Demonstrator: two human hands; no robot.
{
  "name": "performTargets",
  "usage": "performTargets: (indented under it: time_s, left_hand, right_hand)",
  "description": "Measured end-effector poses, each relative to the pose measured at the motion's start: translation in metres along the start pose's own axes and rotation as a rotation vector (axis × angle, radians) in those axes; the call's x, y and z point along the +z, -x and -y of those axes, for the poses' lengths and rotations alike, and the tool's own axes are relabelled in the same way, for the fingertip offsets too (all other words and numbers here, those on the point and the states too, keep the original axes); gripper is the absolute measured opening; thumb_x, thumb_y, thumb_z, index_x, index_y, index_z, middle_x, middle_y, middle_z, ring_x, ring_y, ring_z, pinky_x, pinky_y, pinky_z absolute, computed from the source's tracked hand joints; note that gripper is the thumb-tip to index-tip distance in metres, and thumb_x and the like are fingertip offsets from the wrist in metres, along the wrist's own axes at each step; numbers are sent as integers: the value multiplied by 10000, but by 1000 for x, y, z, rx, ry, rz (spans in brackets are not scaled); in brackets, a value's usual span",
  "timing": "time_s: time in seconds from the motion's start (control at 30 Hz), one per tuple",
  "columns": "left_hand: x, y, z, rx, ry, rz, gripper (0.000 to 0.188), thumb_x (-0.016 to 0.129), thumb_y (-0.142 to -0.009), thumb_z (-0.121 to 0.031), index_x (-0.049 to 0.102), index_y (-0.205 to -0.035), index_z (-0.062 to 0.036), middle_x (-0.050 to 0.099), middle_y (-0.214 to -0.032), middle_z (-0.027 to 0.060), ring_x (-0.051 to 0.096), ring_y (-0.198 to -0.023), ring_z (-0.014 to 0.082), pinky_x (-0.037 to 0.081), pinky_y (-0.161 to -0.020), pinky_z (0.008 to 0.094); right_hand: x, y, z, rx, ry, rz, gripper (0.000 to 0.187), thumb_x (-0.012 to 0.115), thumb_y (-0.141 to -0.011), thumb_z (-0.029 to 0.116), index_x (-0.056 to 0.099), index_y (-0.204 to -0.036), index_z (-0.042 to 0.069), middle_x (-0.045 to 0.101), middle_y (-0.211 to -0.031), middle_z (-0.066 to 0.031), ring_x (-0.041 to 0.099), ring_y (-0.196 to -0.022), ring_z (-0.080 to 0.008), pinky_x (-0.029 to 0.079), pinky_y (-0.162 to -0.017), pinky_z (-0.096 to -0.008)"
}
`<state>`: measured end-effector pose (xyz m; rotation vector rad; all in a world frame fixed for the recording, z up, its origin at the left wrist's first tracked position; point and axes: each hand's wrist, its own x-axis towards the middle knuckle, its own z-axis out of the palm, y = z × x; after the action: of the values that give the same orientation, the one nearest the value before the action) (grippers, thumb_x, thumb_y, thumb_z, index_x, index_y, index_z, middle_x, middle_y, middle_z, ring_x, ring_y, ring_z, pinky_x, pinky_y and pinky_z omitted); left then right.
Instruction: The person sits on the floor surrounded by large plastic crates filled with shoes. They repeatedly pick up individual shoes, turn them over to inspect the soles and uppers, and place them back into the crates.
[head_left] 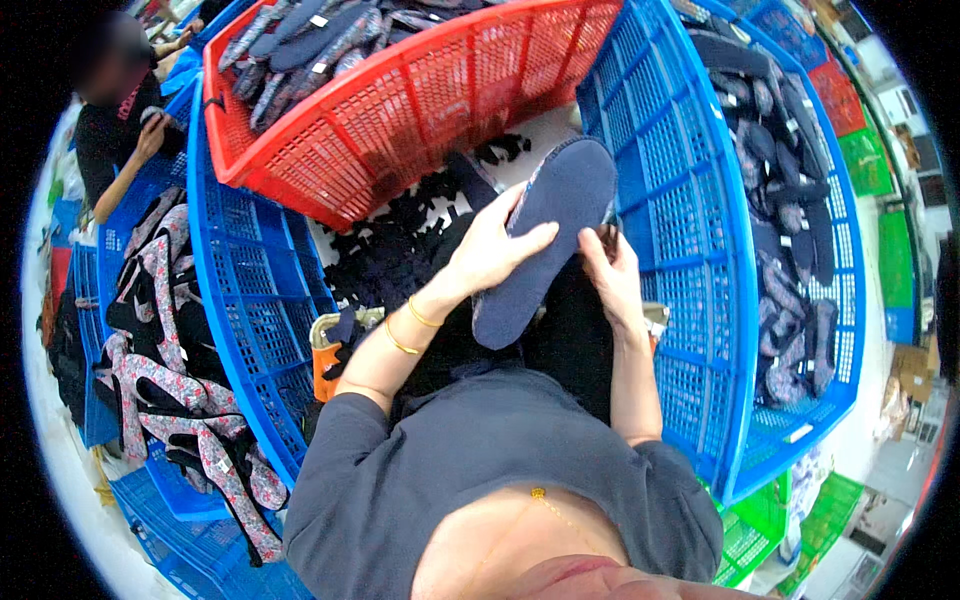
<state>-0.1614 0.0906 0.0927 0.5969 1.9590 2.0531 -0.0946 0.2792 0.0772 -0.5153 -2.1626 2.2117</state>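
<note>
A slipper (548,240) is held up in front of me with its dark navy sole toward me and its toe end tilted up to the right. My left hand (498,243) grips it from the left side, thumb lying across the sole and fingers hidden behind. At the sole's right edge, my right hand (612,268) has its thumb and fingers pinched together. Something small and dark shows at those fingertips; I cannot make out what it is. The slipper's upper faces away, and only a sliver of patterned cloth shows along its edge.
A red basket (430,90) of slippers stands ahead. Blue baskets flank me: the right one (800,400) holds dark slippers, and floral slipper pieces (170,370) fill the left side. Black scraps (400,240) lie beneath the red basket. Another person (115,130) works at far left.
</note>
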Motion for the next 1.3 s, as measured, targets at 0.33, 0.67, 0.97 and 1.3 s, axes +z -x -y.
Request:
performTargets:
  time_s: [0.33,0.67,0.97,1.3]
  left_hand:
    - [-55,-124,-33,364,347,-461,312,523,-942,-45,504,-1240,43,505,-1268,145,513,-1166,208,426,-1032,358]
    - [43,-85,45,68,114,-58,129,518,-948,-13,614,-1035,-8,612,-965,17,565,-839,82,453,-775,211]
    - [47,-95,40,52,-246,57,103,535,-904,39,627,-936,8,620,-929,70,583,-807,138,469,-762,256]
    - [52,-114,40,-28,-325,105,113,521,-902,55,624,-911,8,606,-962,91,578,-780,128,472,-719,241]
  right_hand:
    - [8,-44,193,-834,-350,11,279,454,-1004,258,597,-963,23,575,-704,-46,417,-465,-93,273,-393,-231]
    - [-306,-253,243,-474,1276,-533,444,531,-910,502,652,-1095,118,669,-1075,-161,660,-851,-338,509,-735,-462]
    - [-456,-327,14,282,406,-825,911,694,-681,689,593,-1102,-112,644,-943,-183,649,-709,-285,496,-540,-408]
    - [-454,-370,-18,321,40,-705,1030,816,-590,608,468,-1311,-40,573,-1255,-137,580,-1103,-267,490,-865,-446]
